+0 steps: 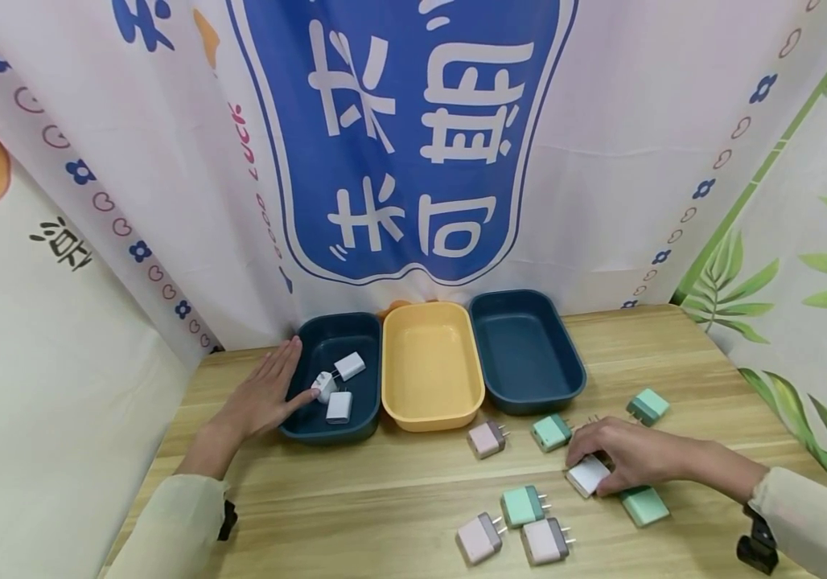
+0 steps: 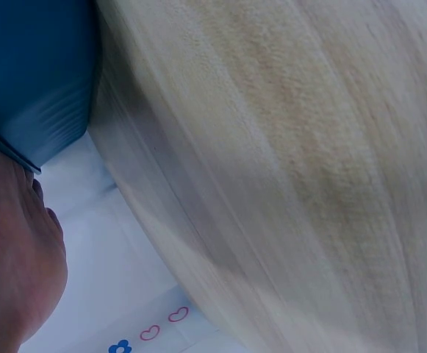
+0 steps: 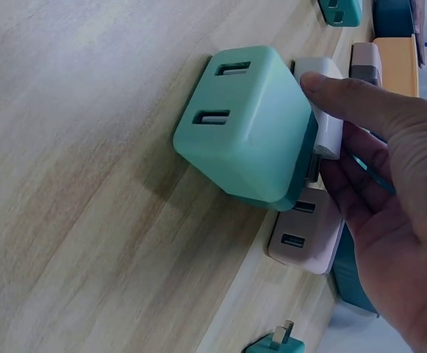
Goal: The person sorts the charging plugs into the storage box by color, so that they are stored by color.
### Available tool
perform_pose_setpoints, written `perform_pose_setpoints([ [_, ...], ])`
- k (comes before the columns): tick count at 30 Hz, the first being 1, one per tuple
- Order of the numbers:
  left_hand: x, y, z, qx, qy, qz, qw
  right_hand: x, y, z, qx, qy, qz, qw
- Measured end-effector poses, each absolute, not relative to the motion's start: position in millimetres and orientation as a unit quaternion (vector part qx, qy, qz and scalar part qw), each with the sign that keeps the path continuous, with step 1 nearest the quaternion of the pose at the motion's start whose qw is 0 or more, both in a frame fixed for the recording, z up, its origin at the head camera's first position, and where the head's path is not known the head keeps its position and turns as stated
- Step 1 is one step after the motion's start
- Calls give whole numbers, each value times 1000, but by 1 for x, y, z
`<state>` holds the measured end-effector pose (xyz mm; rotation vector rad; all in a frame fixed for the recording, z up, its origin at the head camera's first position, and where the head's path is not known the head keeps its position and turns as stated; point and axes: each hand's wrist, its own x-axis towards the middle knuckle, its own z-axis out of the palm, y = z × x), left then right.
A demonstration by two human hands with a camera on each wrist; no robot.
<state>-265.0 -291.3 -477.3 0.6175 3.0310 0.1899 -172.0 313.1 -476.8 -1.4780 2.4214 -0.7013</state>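
Observation:
My right hand point(image 1: 631, 454) pinches a white charger plug point(image 1: 587, 475) between thumb and fingers, low over the table. In the right wrist view, that white charger point(image 3: 329, 132) is partly hidden behind a green charger point(image 3: 246, 125). Just under the hand lies a green charger point(image 1: 645, 507); a pinkish one point(image 3: 307, 232) also shows close by. My left hand point(image 1: 257, 402) rests along the left rim of the left dark blue bin point(image 1: 330, 434), fingers straight, with its thumb reaching over the edge. White chargers point(image 1: 339, 408) lie inside that bin.
A yellow bin point(image 1: 431, 425) and another dark blue bin point(image 1: 538, 402) stand beside the left bin, against a printed curtain point(image 1: 587, 201). Pink chargers point(image 1: 479, 539) and green chargers point(image 1: 522, 507) lie scattered on the wooden table point(image 1: 341, 507) in front.

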Motion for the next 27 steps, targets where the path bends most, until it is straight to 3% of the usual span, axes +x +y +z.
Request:
perform_pose_setpoints([
  [27, -265, -292, -480, 197, 978, 61, 16, -172, 294, -467, -483, 832, -255, 96],
])
